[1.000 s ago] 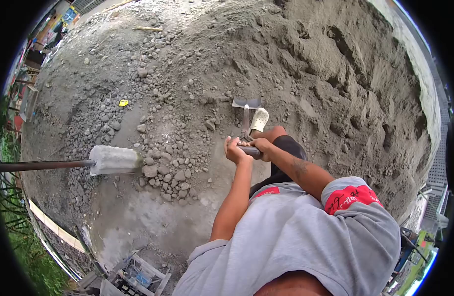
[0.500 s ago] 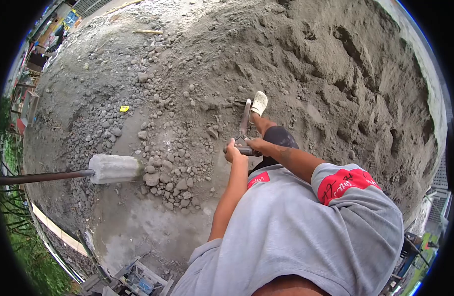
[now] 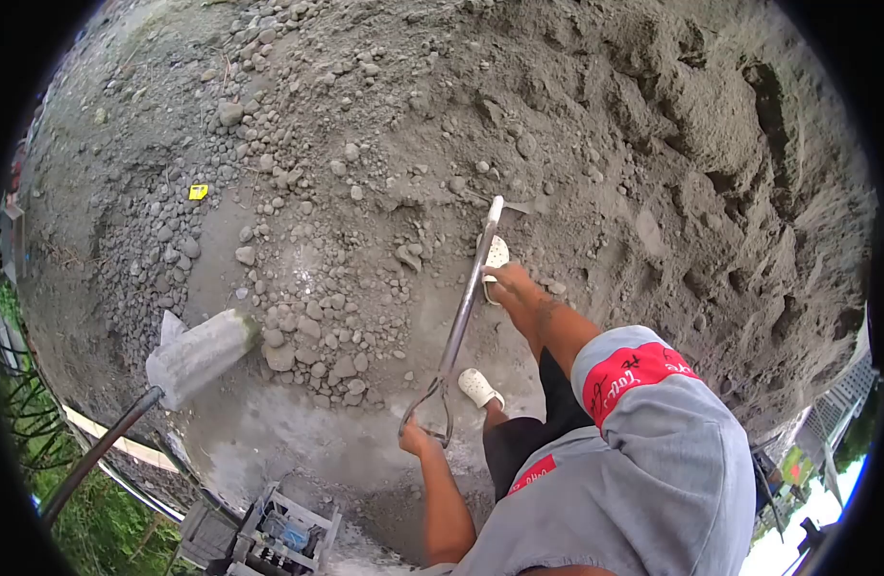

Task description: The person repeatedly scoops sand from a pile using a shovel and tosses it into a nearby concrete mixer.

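My left hand (image 3: 418, 440) grips the D-handle at the near end of a metal shovel (image 3: 466, 307). Farther along, my right hand (image 3: 507, 280) is closed around the shaft. The shovel lies at a low slant, and its blade end (image 3: 499, 204) is buried in the grey sand and gravel pile (image 3: 595, 125). One white clog (image 3: 496, 253) stands beside the shaft close to my right hand. The other white clog (image 3: 478, 387) is on the wet patch by the handle.
A second shovel with a cement-coated blade (image 3: 197, 350) and dark shaft (image 3: 96, 451) reaches in from the lower left, its holder out of view. Loose stones (image 3: 317, 317) lie between the two shovels. There is a small yellow scrap (image 3: 198, 191) and a grey crate (image 3: 283, 533).
The shovel went from upright, both hands on its handle and a foot on the blade, to a low slant. My right hand slid down the shaft. The other shovel swung and tilted.
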Tool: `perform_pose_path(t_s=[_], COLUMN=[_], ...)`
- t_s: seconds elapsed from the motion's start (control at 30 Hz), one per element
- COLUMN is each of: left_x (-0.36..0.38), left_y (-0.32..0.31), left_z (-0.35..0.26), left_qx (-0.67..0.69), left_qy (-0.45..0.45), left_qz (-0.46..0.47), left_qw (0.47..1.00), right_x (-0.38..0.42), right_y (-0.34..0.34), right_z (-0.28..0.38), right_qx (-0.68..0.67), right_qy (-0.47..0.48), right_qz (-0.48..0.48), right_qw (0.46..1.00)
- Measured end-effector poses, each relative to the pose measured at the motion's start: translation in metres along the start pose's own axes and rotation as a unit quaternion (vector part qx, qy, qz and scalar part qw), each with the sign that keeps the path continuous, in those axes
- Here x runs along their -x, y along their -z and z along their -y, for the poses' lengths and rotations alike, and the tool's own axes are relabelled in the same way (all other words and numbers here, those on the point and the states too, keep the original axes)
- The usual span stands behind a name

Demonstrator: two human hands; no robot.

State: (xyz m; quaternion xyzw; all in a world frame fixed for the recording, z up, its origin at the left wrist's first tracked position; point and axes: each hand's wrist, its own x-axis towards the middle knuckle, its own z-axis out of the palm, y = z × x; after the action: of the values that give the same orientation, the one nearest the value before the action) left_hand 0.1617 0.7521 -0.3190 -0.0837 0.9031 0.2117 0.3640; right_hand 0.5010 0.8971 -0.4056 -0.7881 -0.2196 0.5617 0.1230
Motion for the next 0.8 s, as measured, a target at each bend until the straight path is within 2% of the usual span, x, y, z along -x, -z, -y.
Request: perform_pose_path(t_s=[0.03, 0.07, 0.1, 0.13, 0.17, 0.2, 0.23, 0.3, 0.33, 0.43, 0.47, 0.53, 0.67, 0.73, 0.8], left_x=[0.013, 0.028, 0.055, 0.077, 0.065, 0.053, 0.063, 0.072, 0.061, -0.012, -0.004, 0.028, -0.004, -0.026, -0.038], left_y=[0.003, 0.007, 0.009, 0.005, 0.001, 0.014, 0.026, 0.013, 0.023, 0.084, 0.093, 0.106, 0.165, 0.194, 0.231], left_z=[-0.002, -0.008, -0.012, -0.010, 0.012, 0.034, 0.035, 0.031, 0.043, 0.078, 0.067, 0.033, 0.046, 0.055, 0.051], left_qx=[0.010, 0.018, 0.030, 0.047, 0.020, -0.010, -0.012, -0.055, 0.021, 0.008, 0.011, 0.026, -0.027, -0.027, -0.055], left_qy=[-0.036, -0.076, -0.082, -0.091, -0.087, -0.078, -0.080, -0.060, -0.121, -0.112, -0.114, -0.173, -0.184, -0.217, -0.247], left_qz=[0.000, 0.002, -0.016, -0.030, -0.065, -0.103, -0.109, -0.105, -0.116, -0.105, -0.100, -0.089, -0.006, -0.031, -0.003], left_qw=[0.999, 0.997, 0.996, 0.994, 0.994, 0.992, 0.991, 0.991, 0.986, 0.988, 0.988, 0.980, 0.983, 0.975, 0.967], right_x=[-0.021, -0.047, -0.064, -0.068, -0.066, -0.089, -0.090, -0.062, -0.049, -0.018, -0.004, 0.022, 0.084, 0.094, 0.148], right_y=[-0.014, -0.032, -0.049, -0.057, -0.062, -0.084, -0.086, -0.078, -0.080, -0.096, -0.103, -0.111, -0.122, -0.144, -0.138], right_z=[-0.003, -0.009, -0.013, -0.009, -0.008, -0.041, -0.048, -0.030, -0.028, -0.029, -0.030, -0.032, -0.041, -0.067, -0.053], right_qx=[-0.009, -0.146, -0.278, -0.365, -0.445, -0.429, -0.418, -0.426, -0.424, -0.461, -0.468, -0.479, -0.510, -0.549, -0.578], right_qy=[-0.017, -0.109, -0.196, -0.216, -0.235, -0.273, -0.284, -0.284, -0.286, -0.265, -0.263, -0.251, -0.207, -0.164, -0.146], right_qz=[0.012, 0.022, 0.029, 0.020, 0.010, -0.005, 0.002, -0.013, -0.010, 0.001, 0.001, 0.000, -0.004, -0.025, -0.053], right_qw=[1.000, 0.983, 0.940, 0.905, 0.864, 0.861, 0.863, 0.859, 0.859, 0.847, 0.844, 0.841, 0.835, 0.819, 0.801])
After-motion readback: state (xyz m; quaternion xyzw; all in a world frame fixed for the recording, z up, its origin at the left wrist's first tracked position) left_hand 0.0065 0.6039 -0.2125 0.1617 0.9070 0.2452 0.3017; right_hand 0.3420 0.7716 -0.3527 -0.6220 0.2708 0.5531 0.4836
